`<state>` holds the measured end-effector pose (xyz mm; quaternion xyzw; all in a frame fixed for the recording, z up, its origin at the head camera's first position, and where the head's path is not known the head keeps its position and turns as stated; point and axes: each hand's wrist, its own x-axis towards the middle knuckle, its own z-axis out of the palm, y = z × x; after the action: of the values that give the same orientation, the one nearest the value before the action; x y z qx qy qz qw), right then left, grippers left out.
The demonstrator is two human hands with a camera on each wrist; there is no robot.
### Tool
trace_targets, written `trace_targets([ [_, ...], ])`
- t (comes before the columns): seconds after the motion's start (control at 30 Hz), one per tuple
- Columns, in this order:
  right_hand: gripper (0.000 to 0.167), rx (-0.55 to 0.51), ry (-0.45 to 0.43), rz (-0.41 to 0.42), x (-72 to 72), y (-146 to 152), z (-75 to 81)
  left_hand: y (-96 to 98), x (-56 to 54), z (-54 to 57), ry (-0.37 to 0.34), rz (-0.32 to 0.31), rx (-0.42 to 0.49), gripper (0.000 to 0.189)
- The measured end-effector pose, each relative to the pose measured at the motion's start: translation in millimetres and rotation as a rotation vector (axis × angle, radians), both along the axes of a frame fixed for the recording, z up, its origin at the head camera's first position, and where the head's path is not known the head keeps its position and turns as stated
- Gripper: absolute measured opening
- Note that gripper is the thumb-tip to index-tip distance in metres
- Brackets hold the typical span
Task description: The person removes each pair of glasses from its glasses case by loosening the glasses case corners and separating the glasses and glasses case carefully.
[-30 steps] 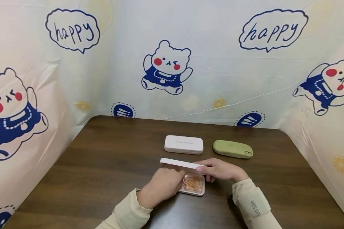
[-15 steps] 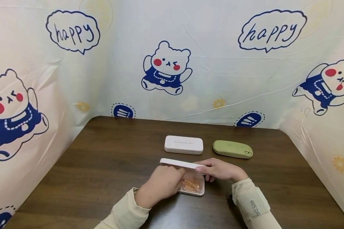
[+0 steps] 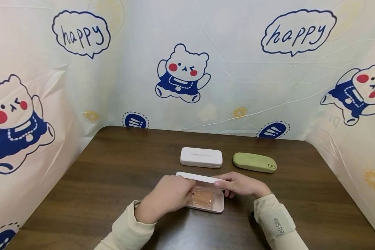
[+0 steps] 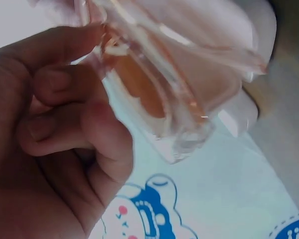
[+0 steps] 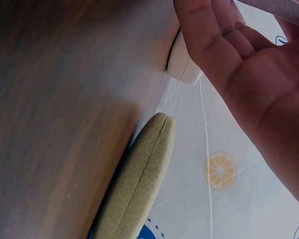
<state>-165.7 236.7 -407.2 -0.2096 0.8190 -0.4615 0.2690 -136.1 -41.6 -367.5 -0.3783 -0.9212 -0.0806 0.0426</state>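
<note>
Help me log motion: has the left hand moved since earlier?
Yes: the left hand has shifted left in the head view, relative to the closed white case.

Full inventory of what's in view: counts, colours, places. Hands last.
Open case: 1, white, on table, between the hands, lid part raised
Glasses: 1 pair, clear with an orange tint, at the open case, left end in fingers
Closed case: 1, white, beyond the open case
Green case: 1, green, right of the closed case
Table: 1, dark brown, under the cases
Backdrop: pale, around table; printed bears, "happy" bubbles, orange slices, blue ovals
Sleeves: 2, cream, on forearms
Left hand: 1, bare, pinching glasses
Right hand: 1, bare, holding lid
</note>
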Motion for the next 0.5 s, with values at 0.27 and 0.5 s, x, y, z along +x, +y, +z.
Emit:
trace_targets([
  [0.27,0.043,0.007,-0.014,-0.001,0.3,-3.8,1.5,-34.7,-10.5,16.2,-0.163,0.099,-0.031,0.026],
  [0.5,0.045,-0.004,-0.021,-0.007,1.8,-2.5,2.1,-65.0,-24.0,25.1,-0.323,0.215,-0.08,0.021],
])
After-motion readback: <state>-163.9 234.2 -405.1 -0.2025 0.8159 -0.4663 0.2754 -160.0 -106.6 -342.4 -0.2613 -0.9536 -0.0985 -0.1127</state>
